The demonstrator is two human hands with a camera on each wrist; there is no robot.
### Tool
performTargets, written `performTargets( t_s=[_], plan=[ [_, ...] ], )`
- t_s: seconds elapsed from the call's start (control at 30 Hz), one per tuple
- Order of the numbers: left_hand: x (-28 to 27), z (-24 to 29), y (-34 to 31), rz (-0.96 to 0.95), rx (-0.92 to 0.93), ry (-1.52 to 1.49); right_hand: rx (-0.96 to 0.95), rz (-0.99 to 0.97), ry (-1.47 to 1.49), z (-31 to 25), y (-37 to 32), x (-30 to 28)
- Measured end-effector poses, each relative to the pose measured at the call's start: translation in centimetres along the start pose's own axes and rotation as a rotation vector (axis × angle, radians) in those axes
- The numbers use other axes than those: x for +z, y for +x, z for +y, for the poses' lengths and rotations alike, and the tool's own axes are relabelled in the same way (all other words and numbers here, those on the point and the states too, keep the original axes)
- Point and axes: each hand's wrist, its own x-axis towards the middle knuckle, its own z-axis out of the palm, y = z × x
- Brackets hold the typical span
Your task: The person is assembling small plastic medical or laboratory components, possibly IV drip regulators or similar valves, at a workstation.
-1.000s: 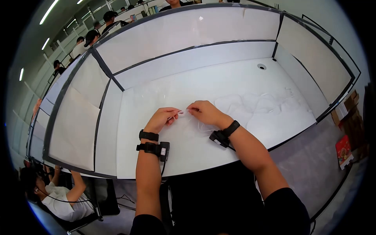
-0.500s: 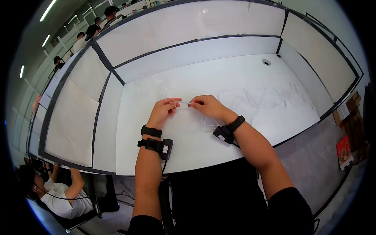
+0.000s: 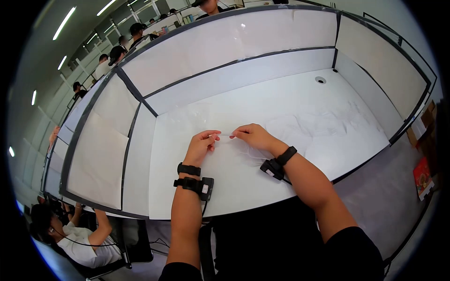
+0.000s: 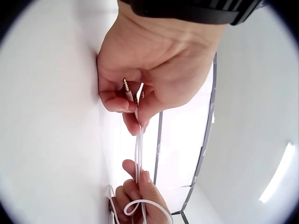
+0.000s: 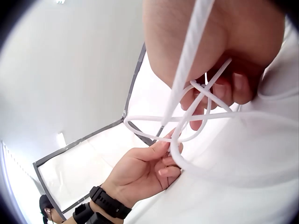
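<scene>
In the head view my left hand (image 3: 200, 144) and right hand (image 3: 254, 136) are close together over the white desk, palms turned inward. Thumb and fingers of the left pinch a thin white audio cable near its end, and a gold-tipped plug (image 4: 125, 85) pokes out beside the curled fingers. A second metal tip shows partly behind the thumb. Side-by-side strands of the cable (image 4: 138, 151) run straight across the short gap to my right hand, which pinches them between thumb and fingers. Loose loops hang below and around the right hand in the right wrist view.
White panels with dark edging (image 3: 229, 37) enclose the desk (image 3: 187, 201) at the back and sides. Faint white loops and wrinkles (image 3: 323, 131) spread over its right part. A round cable hole (image 3: 320, 80) sits at the back right. A seated person (image 3: 84, 239) is at lower left.
My hands have drawn slightly apart since a second ago, and the cable now spans the gap between them. The head view has shifted and tilted a little.
</scene>
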Motion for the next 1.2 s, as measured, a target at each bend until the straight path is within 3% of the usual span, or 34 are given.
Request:
performTargets(
  t_s=[0.17,0.27,0.47,0.57,0.87,1.2],
  plan=[
    [0.3,0.4,-0.2,-0.014,-0.004,0.022,0.066,0.031,-0.053,-1.8,-0.7,-0.6],
    [0.3,0.3,-0.1,-0.022,0.007,0.039,-0.003,0.068,-0.058,-0.9,-0.6,-0.2],
    [0.2,0.2,-0.3,-0.002,-0.004,0.023,0.097,0.105,-0.059,-2.1,-0.8,-0.6],
    [0.3,0.3,-0.3,-0.02,0.0,0.015,-0.036,0.213,-0.013,-0.9,-0.4,0.0],
    [0.3,1.3,-0.5,-0.26,-0.071,0.274,-0.314,0.505,-0.362,-2.3,-0.8,0.4],
    [1.2,1.8,-1.1,-0.421,-0.053,0.319,-0.3,0.54,-0.364,-2.3,-0.7,0.8]
  ],
)
